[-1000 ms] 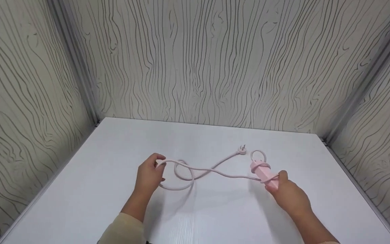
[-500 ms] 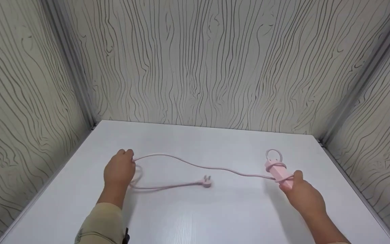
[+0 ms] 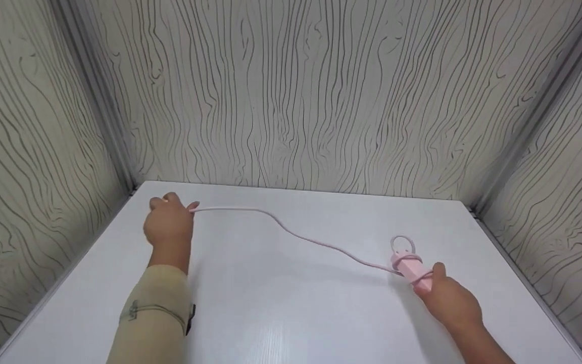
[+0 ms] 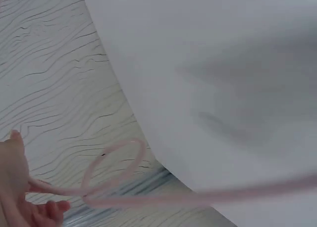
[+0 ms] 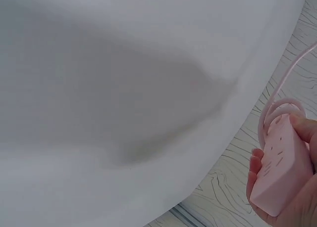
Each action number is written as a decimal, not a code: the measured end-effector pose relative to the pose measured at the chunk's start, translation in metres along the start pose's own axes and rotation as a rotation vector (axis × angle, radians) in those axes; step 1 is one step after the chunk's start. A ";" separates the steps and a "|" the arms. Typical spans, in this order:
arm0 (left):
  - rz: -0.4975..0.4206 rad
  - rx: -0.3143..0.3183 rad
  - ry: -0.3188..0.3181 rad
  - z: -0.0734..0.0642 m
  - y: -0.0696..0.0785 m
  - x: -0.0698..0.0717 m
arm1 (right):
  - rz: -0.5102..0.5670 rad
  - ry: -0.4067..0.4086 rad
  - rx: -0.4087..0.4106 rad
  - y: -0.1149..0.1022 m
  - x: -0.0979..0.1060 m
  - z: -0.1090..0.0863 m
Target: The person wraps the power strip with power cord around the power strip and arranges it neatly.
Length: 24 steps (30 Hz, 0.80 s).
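Note:
A small pink power strip (image 3: 410,269) with cord looped round it sits in my right hand (image 3: 452,303), held above the right side of the table. In the right wrist view, the fingers and thumb wrap the sides of the power strip (image 5: 282,170), and its socket slots show. From it the pale pink cord (image 3: 316,241) runs left in a slack wave to my left hand (image 3: 168,222), near the table's back left corner. The left wrist view shows the cord (image 4: 148,201) making a loop before it passes into the left hand (image 4: 20,187). The plug is out of sight.
A white table (image 3: 291,313) lies beneath both hands. Wood-grain patterned panels (image 3: 291,101) rise behind it and at both sides, with grey metal posts (image 3: 94,96) at the corners.
My left hand has moved left and toward the back with the cord, stretching it out from the strip. The plug, visible before, is hidden now. My right hand shifted slightly right with the strip.

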<state>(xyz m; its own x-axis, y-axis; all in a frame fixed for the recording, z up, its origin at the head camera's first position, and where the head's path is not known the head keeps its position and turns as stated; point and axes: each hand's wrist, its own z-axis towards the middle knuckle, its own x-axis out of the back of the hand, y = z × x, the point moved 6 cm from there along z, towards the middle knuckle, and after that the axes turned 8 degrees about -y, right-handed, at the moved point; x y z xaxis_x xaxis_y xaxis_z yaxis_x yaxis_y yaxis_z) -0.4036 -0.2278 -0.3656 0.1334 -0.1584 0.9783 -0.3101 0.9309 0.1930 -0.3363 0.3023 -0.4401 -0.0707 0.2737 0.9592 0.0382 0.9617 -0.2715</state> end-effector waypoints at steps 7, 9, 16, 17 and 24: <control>-0.013 -0.316 0.111 -0.012 0.081 0.012 | -0.056 0.007 0.041 -0.018 -0.010 -0.001; 0.052 -0.407 0.106 -0.020 0.096 0.003 | -0.072 0.012 0.051 -0.021 -0.010 -0.001; 0.322 -0.756 0.053 -0.052 0.122 -0.053 | -0.119 0.057 0.089 -0.027 -0.011 -0.001; 0.338 -0.785 0.040 -0.056 0.123 -0.061 | -0.121 0.070 0.096 -0.028 -0.011 -0.001; 0.390 -0.654 -0.005 -0.063 0.122 -0.094 | -0.112 0.137 0.137 -0.037 -0.009 -0.002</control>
<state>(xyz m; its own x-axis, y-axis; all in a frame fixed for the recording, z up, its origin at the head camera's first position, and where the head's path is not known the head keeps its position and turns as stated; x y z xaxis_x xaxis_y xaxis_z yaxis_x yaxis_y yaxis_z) -0.3948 -0.0785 -0.4385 0.1233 0.2216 0.9673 0.2873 0.9250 -0.2485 -0.3348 0.2642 -0.4388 0.0700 0.1688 0.9832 -0.0983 0.9819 -0.1616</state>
